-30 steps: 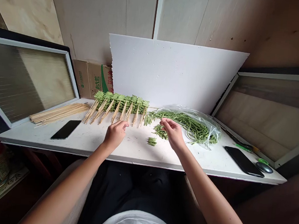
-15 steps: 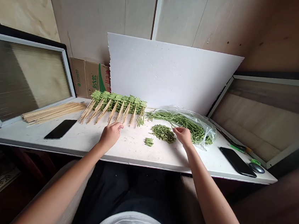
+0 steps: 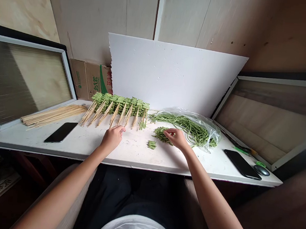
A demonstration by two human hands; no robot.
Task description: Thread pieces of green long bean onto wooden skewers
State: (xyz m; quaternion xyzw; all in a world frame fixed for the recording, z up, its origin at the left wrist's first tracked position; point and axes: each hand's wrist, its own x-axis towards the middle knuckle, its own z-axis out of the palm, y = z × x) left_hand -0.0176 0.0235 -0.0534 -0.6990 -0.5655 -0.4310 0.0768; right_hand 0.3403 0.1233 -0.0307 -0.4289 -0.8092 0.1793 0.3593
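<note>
The right hand [image 3: 176,138] is over the pile of cut green bean pieces [image 3: 161,134], fingers curved and half open, tips at the pile's edge; if they pinch a piece, I cannot tell from this view. The left hand [image 3: 111,138] rests just in front of the row of bean-loaded bamboo skewers [image 3: 119,105], fingers loosely curled near the bare skewer ends, and w/ the fingers hiding the spot I cannot tell if it holds anything. The pile lies on the white table [image 3: 135,152] between the two hands, a bit right of center, and a small neat stack of bean pieces [image 3: 151,144] sits just in front of it. Behind the pile, long uncut beans [image 3: 184,127] lie on a clear plastic bag [image 3: 208,133]. For good handling, it seems best to take only a few pieces at a time w/ the fingertips, and to lift them straight up, b/c pressing into the pile can bruise or scatter them (the pieces are thin and roll easily). Pieces are better lined up in the same direction before they go near the skewers, and the left hand should stay clear of the sharp ends, so the finished row is not knocked out of line.
</note>
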